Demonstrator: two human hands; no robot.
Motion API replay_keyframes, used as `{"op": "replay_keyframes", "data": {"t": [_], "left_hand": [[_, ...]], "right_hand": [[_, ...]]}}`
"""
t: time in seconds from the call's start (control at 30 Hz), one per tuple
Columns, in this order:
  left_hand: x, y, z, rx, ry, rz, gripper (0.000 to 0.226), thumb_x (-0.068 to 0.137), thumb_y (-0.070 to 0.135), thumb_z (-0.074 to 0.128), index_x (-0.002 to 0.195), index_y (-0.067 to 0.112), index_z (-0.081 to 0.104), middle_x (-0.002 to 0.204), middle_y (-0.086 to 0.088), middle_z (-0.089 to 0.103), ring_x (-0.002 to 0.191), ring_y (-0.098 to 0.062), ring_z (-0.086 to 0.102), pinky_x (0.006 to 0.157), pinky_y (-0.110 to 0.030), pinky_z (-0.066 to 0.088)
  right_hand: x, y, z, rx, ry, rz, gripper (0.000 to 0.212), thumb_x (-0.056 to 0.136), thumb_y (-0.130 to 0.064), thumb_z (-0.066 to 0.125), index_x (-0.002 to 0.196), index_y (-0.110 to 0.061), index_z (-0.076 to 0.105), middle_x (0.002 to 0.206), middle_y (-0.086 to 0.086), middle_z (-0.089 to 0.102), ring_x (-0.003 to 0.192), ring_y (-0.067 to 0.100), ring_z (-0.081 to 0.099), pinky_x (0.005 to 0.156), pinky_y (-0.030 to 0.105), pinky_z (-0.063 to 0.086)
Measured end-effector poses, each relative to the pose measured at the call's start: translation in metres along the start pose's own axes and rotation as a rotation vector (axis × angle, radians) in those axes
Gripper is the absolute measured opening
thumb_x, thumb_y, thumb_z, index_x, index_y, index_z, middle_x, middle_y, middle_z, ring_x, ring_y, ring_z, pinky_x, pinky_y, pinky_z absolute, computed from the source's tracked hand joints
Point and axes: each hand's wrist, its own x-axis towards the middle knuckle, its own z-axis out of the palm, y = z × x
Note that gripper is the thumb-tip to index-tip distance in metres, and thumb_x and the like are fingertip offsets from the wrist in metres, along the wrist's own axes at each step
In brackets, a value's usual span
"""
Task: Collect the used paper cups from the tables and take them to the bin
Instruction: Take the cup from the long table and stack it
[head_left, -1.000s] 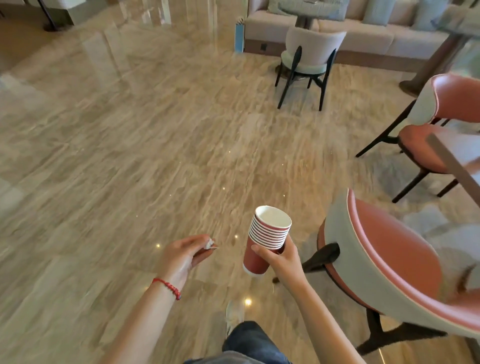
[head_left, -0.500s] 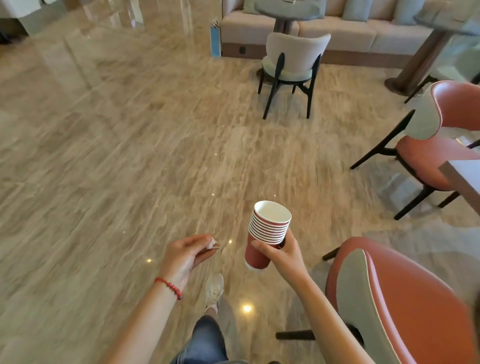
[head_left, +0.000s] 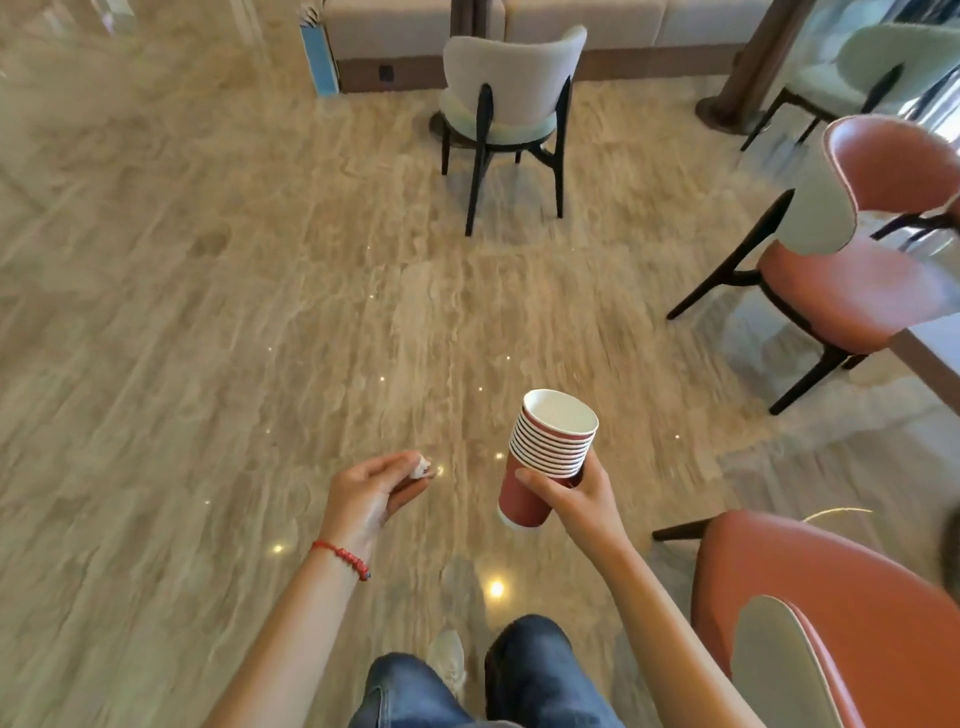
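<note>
A stack of several red paper cups (head_left: 545, 457) with white insides is held upright, slightly tilted, in my right hand (head_left: 576, 499), which grips it around the lower part. My left hand (head_left: 371, 491), with a red bead bracelet at the wrist, is closed on a small crumpled white scrap of paper (head_left: 420, 467) pinched at the fingertips. Both hands are held out over the polished stone floor, the left hand to the left of the cups and apart from them. No bin is in view.
A red chair (head_left: 831, 613) stands close at the lower right and another red chair (head_left: 852, 270) by a table edge (head_left: 930, 358) at the right. A beige chair (head_left: 511, 98) stands ahead before a sofa. A table pedestal (head_left: 748, 78) is at the far right. My legs show below.
I have walked forward: the beige chair and the sofa are nearer, and the near red chair has slid to the lower right. Both hands keep their hold.
</note>
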Motion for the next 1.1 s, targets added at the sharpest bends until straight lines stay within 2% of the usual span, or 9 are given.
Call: {"op": "replay_keyframes", "data": {"t": [0.2, 0.3, 0.57, 0.83, 1.03, 1.1], "left_hand": [[0.074, 0.021, 0.059, 0.037, -0.065, -0.045, 0.006, 0.081, -0.002, 0.062, 0.083, -0.005, 0.067, 0.068, -0.009, 0.073, 0.062, -0.014, 0.07, 0.056, -0.017, 0.055], [0.113, 0.032, 0.102, 0.056, -0.102, -0.042, 0.005, 0.081, -0.002, 0.062, 0.081, -0.005, 0.067, 0.066, -0.009, 0.072, 0.061, -0.014, 0.07, 0.056, -0.017, 0.055], [0.195, 0.071, 0.226, 0.094, -0.241, -0.028, 0.005, 0.08, 0.0, 0.065, 0.081, -0.003, 0.068, 0.072, -0.011, 0.073, 0.065, -0.015, 0.071, 0.058, -0.018, 0.055], [0.241, 0.099, 0.343, 0.221, -0.431, -0.09, 0.005, 0.08, 0.001, 0.065, 0.079, 0.0, 0.07, 0.071, -0.011, 0.073, 0.065, -0.014, 0.071, 0.057, -0.017, 0.055], [0.288, 0.099, 0.435, 0.34, -0.649, -0.158, 0.005, 0.082, 0.0, 0.063, 0.082, -0.002, 0.067, 0.07, -0.009, 0.073, 0.064, -0.014, 0.071, 0.056, -0.017, 0.054], [0.303, 0.101, 0.465, 0.383, -0.725, -0.186, 0.005, 0.082, 0.0, 0.063, 0.083, -0.002, 0.067, 0.071, -0.01, 0.074, 0.065, -0.016, 0.071, 0.057, -0.018, 0.055]], "right_hand": [[0.077, -0.008, -0.014, 0.001, 0.067, 0.028, 0.052, 0.069, -0.016, 0.082, 0.113, -0.019, 0.057, 0.106, 0.001, 0.069, 0.099, 0.014, 0.065, 0.088, 0.039, 0.053], [0.127, -0.015, -0.032, 0.017, 0.101, 0.012, 0.053, 0.069, -0.015, 0.082, 0.115, -0.018, 0.056, 0.108, 0.002, 0.067, 0.099, 0.013, 0.064, 0.085, 0.033, 0.053], [0.231, -0.051, -0.096, 0.058, 0.201, -0.027, 0.052, 0.068, -0.015, 0.083, 0.114, -0.018, 0.057, 0.101, -0.003, 0.07, 0.094, 0.008, 0.066, 0.074, 0.019, 0.053], [0.285, -0.088, -0.16, 0.106, 0.434, -0.024, 0.055, 0.068, -0.012, 0.081, 0.116, -0.016, 0.055, 0.106, -0.001, 0.068, 0.099, 0.011, 0.064, 0.085, 0.031, 0.053], [0.32, -0.087, -0.202, 0.117, 0.656, -0.018, 0.051, 0.067, -0.018, 0.082, 0.108, -0.029, 0.054, 0.103, -0.007, 0.066, 0.094, 0.002, 0.064, 0.079, 0.023, 0.053], [0.332, -0.089, -0.213, 0.153, 0.752, -0.009, 0.05, 0.067, -0.016, 0.082, 0.107, -0.027, 0.055, 0.101, -0.007, 0.067, 0.092, 0.002, 0.064, 0.077, 0.02, 0.053]]}}
